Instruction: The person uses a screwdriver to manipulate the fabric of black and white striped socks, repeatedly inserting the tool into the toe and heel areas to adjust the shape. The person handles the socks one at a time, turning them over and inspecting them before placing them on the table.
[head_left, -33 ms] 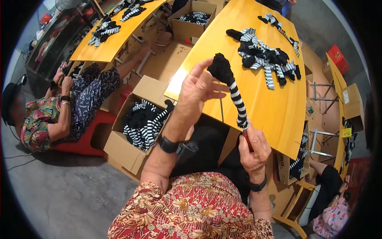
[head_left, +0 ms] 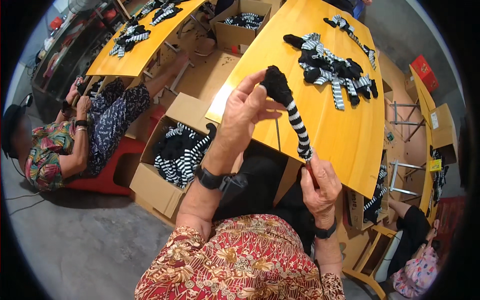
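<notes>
A knitted striped tube [head_left: 298, 126], sock-like, black and white with a bulky black end, slants up in front of me. My left hand [head_left: 242, 107] pinches the black end between thumb and index finger, its other fingers stretched out behind. Lower down, my right hand [head_left: 321, 186] closes round the striped end. Something narrow and red shows between the right thumb and fingers; the rest of it is hidden. Behind the tube lies the yellow table [head_left: 250, 75]. A pile of similar knitted pieces [head_left: 332, 70], black with grey-and-white stripes, rests farther back on it.
To my left stands an open cardboard box [head_left: 157, 182] full of striped knitted pieces [head_left: 180, 160]. Another filled box [head_left: 235, 35] sits behind it. A person [head_left: 55, 150] sits at far left, another [head_left: 412, 265] at lower right. A wooden chair [head_left: 360, 275] stands near my right arm.
My left hand and the tube's black end have shifted very slightly to the left. My right hand keeps its hold at the lower end.
</notes>
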`<state>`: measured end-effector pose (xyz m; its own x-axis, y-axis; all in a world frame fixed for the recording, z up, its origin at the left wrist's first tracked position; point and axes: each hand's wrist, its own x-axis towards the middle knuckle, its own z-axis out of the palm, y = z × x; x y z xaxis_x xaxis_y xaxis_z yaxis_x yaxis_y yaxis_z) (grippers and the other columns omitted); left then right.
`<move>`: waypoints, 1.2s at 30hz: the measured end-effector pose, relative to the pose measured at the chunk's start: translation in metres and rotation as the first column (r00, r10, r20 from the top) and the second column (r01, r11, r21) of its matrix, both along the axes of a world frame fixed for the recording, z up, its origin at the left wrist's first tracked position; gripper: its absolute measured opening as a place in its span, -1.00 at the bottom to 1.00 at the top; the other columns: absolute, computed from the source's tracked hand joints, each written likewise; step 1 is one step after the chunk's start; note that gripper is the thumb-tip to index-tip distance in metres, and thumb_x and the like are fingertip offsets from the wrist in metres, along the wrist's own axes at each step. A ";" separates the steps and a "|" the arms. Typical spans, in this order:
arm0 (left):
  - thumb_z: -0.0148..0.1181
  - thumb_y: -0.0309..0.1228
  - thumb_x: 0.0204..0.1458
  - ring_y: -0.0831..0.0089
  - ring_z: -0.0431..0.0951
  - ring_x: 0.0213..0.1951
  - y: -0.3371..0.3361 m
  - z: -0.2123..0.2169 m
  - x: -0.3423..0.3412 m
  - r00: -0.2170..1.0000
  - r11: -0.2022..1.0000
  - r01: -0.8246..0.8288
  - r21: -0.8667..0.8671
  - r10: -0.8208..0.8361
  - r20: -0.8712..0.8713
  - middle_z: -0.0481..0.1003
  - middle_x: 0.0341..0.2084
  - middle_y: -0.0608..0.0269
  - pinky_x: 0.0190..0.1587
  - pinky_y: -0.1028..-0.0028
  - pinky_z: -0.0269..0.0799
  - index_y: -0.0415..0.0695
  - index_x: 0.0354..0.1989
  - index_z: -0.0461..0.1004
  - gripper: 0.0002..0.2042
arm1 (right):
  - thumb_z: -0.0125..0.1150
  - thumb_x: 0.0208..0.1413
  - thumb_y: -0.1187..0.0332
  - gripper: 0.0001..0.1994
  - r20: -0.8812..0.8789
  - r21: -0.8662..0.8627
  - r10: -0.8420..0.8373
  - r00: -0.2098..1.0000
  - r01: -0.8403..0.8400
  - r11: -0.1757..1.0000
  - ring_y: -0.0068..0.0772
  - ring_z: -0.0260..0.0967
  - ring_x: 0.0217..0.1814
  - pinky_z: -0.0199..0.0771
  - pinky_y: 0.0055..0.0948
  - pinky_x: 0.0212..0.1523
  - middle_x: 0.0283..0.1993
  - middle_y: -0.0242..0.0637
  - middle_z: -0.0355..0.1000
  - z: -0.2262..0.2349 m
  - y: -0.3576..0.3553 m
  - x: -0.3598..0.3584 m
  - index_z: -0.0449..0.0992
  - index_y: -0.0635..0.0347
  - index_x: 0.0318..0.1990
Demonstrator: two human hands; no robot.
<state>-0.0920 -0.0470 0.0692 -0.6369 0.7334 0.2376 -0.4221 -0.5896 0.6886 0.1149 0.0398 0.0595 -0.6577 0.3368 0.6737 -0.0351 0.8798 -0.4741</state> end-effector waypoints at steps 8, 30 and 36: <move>0.12 -0.42 0.17 0.57 0.58 -0.35 0.019 0.003 0.005 0.947 0.955 -0.246 -0.167 0.201 -0.249 0.58 -0.35 0.23 -0.29 0.60 0.52 -0.26 -0.17 0.50 -0.83 | 0.18 -0.11 0.69 -0.54 0.067 -0.054 -0.051 0.996 0.055 0.997 -0.27 0.39 -0.45 0.43 -0.42 -0.41 -0.40 -0.15 0.41 -0.004 -0.008 0.015 0.45 0.37 0.06; 0.10 -0.38 0.18 0.53 0.59 -0.30 0.019 0.007 -0.006 0.979 0.978 -0.101 -0.180 0.066 -0.191 0.59 -0.35 0.14 -0.18 0.55 0.51 -0.27 -0.17 0.49 -0.81 | 0.23 -0.13 0.67 -0.54 0.092 0.028 -0.059 0.994 0.056 0.998 -0.30 0.43 -0.41 0.44 -0.41 -0.41 -0.34 -0.17 0.43 0.005 0.000 0.017 0.48 0.33 0.04; 0.16 -0.50 0.13 0.73 0.45 -0.43 0.037 -0.007 0.005 0.924 0.927 -0.347 -0.139 0.313 -0.219 0.52 -0.48 0.42 -0.31 0.68 0.42 -0.25 -0.32 0.47 -0.93 | 0.14 -0.05 0.66 -0.57 0.104 -0.218 -0.070 0.992 0.091 0.972 -0.36 0.40 -0.40 0.42 -0.45 -0.37 -0.35 -0.15 0.41 -0.001 -0.021 0.013 0.44 0.37 0.07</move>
<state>-0.0866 -0.0095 0.0624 -0.8052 0.5296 0.2667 -0.0756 -0.5378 0.8397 0.1276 0.0187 0.0583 -0.6795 0.5251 0.5123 0.0859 0.7505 -0.6553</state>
